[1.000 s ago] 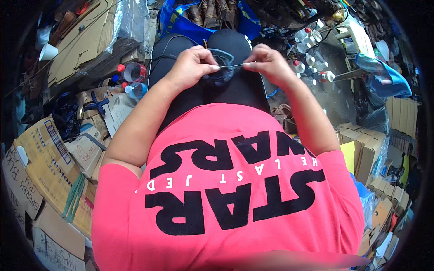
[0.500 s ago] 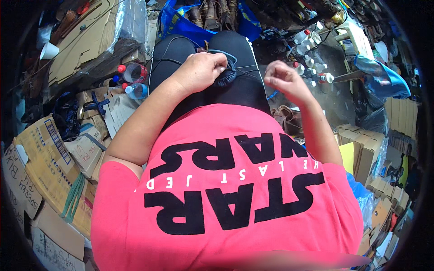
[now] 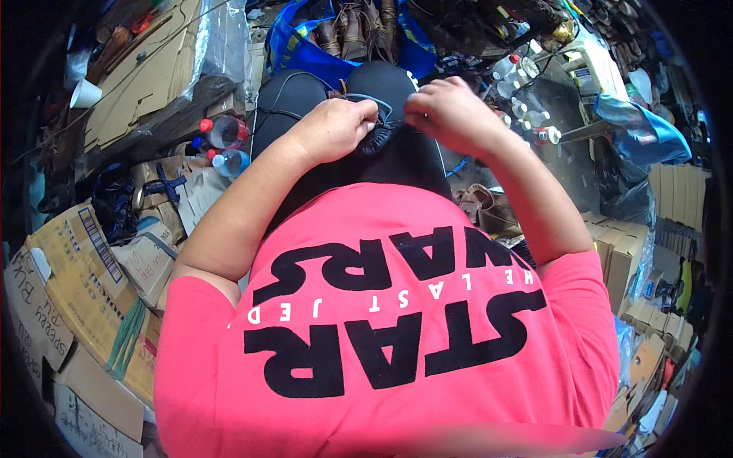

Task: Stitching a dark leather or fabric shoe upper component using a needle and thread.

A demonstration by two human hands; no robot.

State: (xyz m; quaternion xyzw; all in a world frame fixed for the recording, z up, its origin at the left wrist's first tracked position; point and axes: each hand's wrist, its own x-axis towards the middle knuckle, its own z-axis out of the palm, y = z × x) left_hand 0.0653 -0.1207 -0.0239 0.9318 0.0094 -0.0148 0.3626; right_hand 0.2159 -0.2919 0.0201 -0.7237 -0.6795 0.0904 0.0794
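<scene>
Across my lap lies a small dark leather shoe (image 3: 376, 140) with a ridged, gathered edge and a blue-grey rim. My left hand (image 3: 336, 128) pinches it from the left, thumb and fingers closed at its upper edge. Close by on the right, my right hand (image 3: 452, 113) is raised with its fingers curled together around a thin dark thread that comes from the shoe. The fingertips hide most of that thread. Another loose dark thread (image 3: 279, 111) trails over my left thigh. Much of the shoe is covered by my hands.
Beyond my knees sits a blue bag (image 3: 290, 42) holding brown leather shoes (image 3: 355, 38). Plastic bottles (image 3: 227, 133) stand at left, and several white bottles (image 3: 527, 111) at right. Cardboard boxes (image 3: 76, 267) crowd the left; a brown shoe (image 3: 485, 206) lies beside my right hip.
My right hand has moved left and up, from out beside my thigh to close beside the shoe. My left hand keeps its pinch, shifted very slightly.
</scene>
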